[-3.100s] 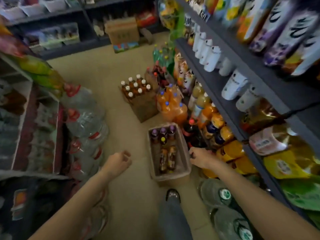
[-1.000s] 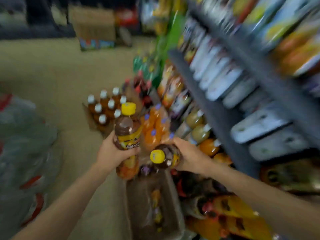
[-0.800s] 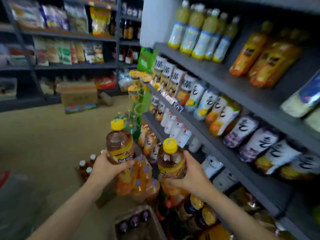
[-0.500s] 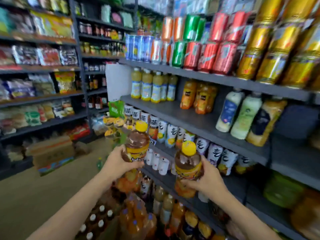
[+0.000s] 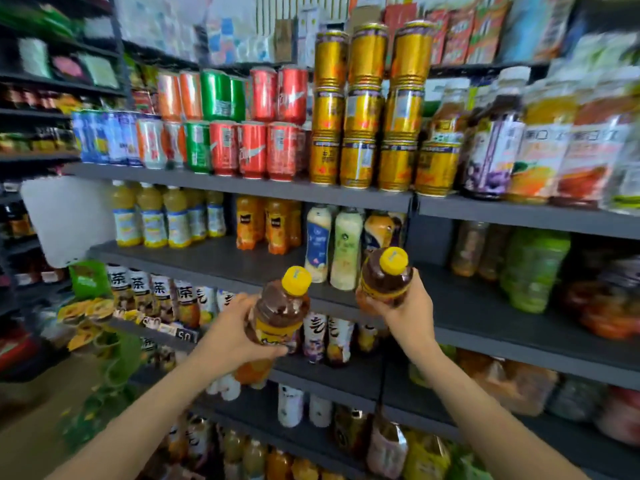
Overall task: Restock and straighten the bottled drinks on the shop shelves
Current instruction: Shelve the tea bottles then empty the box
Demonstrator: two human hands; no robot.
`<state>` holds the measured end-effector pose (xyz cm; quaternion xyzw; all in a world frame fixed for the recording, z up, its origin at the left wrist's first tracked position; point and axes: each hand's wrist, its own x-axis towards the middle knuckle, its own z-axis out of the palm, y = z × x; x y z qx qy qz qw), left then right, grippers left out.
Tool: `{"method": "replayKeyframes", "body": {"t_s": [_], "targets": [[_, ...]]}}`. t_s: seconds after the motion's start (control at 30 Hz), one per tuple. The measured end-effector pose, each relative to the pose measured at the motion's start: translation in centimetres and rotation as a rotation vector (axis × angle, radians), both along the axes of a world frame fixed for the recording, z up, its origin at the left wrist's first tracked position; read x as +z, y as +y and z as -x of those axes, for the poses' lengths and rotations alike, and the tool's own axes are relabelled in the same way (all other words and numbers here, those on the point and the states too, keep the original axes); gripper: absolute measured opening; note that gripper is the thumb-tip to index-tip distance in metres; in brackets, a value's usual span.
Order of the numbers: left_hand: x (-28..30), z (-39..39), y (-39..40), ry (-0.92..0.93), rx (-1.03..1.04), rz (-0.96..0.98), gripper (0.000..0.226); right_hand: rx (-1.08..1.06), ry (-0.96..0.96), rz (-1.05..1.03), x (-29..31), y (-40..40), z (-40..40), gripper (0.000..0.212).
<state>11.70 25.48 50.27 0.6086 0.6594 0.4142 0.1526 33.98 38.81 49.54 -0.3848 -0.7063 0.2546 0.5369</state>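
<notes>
— What stands on the dark grey shelf [image 5: 221, 258]?
— Yellow juice bottles [image 5: 166, 220] at nine o'clock, orange bottles [image 5: 266, 225] beside them, pale bottles [image 5: 332, 247] toward three o'clock.
— And the shelf above [image 5: 242, 185]?
— Red cans [image 5: 252, 152] and stacked gold cans [image 5: 360, 109].

Stacked drink cans [image 5: 363, 109] in gold, red, green and orange are seen on an upper shelf. A white blank panel [image 5: 67, 218] is fixed at the shelving's left end, above a green packet [image 5: 88, 278]. Blurred packaged goods [image 5: 52, 60] fill distant left shelves.
</notes>
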Motion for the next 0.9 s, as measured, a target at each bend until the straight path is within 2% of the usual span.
{"method": "replayKeyframes", "body": {"t_s": [0.1, 0.23, 0.37, 0.6, 0.7, 0.8, 0.9], "targets": [[0.4, -3.3, 4.0, -0.016, -0.061, -0.006, 0.062, -0.102, -0.021, -0.005, 0.0, 3.2, -4.8, 0.054], [0.5, -8.3, 9.3, -0.111, -0.111, -0.03, 0.087, -0.217, -0.027, 0.028, 0.2, 6.8, -11.6, 0.051], [0.6, -13.4, 13.9, -0.095, -0.18, -0.052, 0.065, -0.336, -0.043, 0.089, -0.1, 10.2, -17.1, 0.051], [0.5, -19.4, 18.6, -0.082, -0.235, -0.093, 0.063, -0.332, -0.022, 0.175, -0.9, 13.2, -21.6, 0.054], [0.5, -21.1, 19.4, -0.037, -0.272, -0.113, 0.06, -0.333, -0.015, 0.108, -1.1, 11.8, -23.3, 0.055], [0.5, -23.4, 20.4, 0.037, -0.297, -0.113, 0.065, -0.464, -0.026, 0.038, -1.4, 9.5, -26.6, 0.055], [0.7, -26.7, 20.7, 0.014, -0.346, -0.113, 0.064, -0.628, 0.067, 0.035, -0.8, 7.7, -30.7, 0.052]]}}
